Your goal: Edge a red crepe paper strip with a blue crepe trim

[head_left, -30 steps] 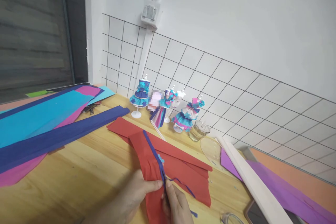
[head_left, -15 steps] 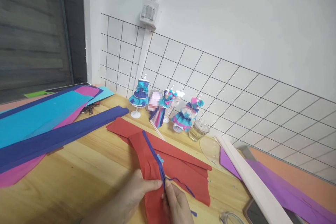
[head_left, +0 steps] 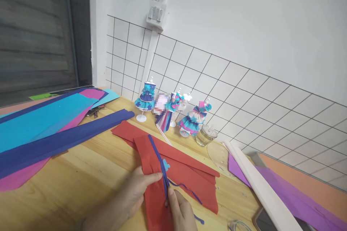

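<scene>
A strip of red crepe paper lies under both hands, with a narrow dark blue paper strip running along its right edge. My left hand pinches the red paper and blue strip between thumb and fingers. Just below and to the right, my right hand is closed on the lower part of the blue strip at the paper's edge. A loose, wavy blue end trails right from there. A small light blue paper flower sits beside the strip. More folded red paper lies behind.
Blue, pink and navy paper sheets spread over the left. Miniature dress forms in paper dresses stand at the back, beside a glass of liquid. A long white paper roll and purple paper lie right, near a phone.
My left hand has shifted slightly up and left along the blue strip, opening a gap from my right hand. More of the blue flower shows. The view has moved slightly.
</scene>
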{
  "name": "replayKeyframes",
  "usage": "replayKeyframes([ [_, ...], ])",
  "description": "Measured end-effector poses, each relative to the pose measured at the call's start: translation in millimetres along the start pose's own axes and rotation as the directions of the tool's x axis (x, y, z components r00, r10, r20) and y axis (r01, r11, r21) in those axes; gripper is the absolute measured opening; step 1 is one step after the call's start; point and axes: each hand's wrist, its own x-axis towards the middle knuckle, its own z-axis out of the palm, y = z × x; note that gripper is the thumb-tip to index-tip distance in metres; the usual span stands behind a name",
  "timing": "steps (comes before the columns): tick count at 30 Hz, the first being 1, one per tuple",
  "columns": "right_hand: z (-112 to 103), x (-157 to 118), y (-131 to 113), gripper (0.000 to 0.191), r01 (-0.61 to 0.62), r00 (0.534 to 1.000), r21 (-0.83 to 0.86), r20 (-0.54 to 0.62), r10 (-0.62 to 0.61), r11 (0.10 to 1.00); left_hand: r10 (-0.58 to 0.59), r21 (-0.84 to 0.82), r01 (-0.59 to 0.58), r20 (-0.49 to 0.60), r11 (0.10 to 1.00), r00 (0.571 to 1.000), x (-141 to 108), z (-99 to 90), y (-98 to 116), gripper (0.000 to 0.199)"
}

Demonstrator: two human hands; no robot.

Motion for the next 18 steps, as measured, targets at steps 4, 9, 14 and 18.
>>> replayKeyframes([
  [4, -2, -3, 1, 0.056, 0.038, 0.999, 0.041, -0.023, -0.037, 0.998, 0.01, 0.01, -0.01, -0.003, 1.0, 1.0, -2, 2.8, 0, 0.035],
  [9, -5, -4, 1, 0.056, 0.137, 0.988, -0.019, -0.075, -0.138, 0.99, -0.001, 0.01, 0.001, -0.01, 1.0, 1.0, -2, 2.9, -9, 0.043],
  [14, -6, -6, 8, 0.049, 0.178, 0.977, -0.083, -0.101, -0.186, 0.981, -0.012, -0.036, 0.013, 0.021, 0.999, 1.0, -5, 5.1, -14, 0.042],
  [18, -5, -10, 20, 0.036, 0.225, 0.957, -0.172, -0.147, -0.251, 0.959, 0.004, -0.019, -0.004, -0.009, 1.0, 1.0, -6, 6.5, -17, 0.042],
])
